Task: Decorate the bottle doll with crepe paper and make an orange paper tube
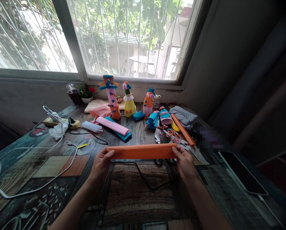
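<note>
A long folded strip of orange crepe paper (142,151) is stretched level above the table in front of me. My left hand (104,159) pinches its left end between thumb and fingers. At the other end my right hand (183,159) grips it the same way. Behind the strip lie a pink crepe paper roll (113,126) and a blue crepe paper piece (125,136) partly under it. Just beyond my right hand are small paper scraps and scissors (187,147), along with another orange roll (183,129).
Paper-decorated bottles, such as a yellow one (129,106), stand near the window. White cable (35,147) loops across the left side beside a power strip (61,122). Glue sticks (92,126) lie near it. A phone (242,172) rests at the right edge. Black cord (143,177) runs beneath the strip.
</note>
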`<state>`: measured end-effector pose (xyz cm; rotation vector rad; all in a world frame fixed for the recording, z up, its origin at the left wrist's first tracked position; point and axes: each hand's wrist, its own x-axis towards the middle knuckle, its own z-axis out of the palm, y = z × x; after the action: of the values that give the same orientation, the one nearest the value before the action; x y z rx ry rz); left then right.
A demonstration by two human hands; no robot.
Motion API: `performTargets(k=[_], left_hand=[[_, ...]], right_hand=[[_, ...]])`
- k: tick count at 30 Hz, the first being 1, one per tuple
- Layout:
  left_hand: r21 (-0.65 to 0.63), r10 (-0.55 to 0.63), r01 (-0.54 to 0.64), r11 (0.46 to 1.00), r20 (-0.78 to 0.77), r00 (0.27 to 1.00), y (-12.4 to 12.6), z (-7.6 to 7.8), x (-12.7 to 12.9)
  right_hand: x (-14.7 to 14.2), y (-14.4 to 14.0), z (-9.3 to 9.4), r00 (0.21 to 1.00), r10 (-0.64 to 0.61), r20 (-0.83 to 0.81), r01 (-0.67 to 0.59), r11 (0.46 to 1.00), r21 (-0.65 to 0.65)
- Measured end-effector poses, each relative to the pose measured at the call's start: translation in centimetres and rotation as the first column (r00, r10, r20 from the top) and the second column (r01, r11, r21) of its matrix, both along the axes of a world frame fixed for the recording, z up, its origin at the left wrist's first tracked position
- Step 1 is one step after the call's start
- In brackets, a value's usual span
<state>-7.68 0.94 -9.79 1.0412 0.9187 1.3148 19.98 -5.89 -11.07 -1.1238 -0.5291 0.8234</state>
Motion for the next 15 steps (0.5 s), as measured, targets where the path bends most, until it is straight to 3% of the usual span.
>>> performTargets(k=[15], left_hand=[[-0.104,-0.027,0.033,0.994,0.062,0.998,0.3,-2.2,0.4]], right_hand=[[0.9,0.7,-1.7,0.998,0.005,0.059,-0.002,0.999,-0.037]])
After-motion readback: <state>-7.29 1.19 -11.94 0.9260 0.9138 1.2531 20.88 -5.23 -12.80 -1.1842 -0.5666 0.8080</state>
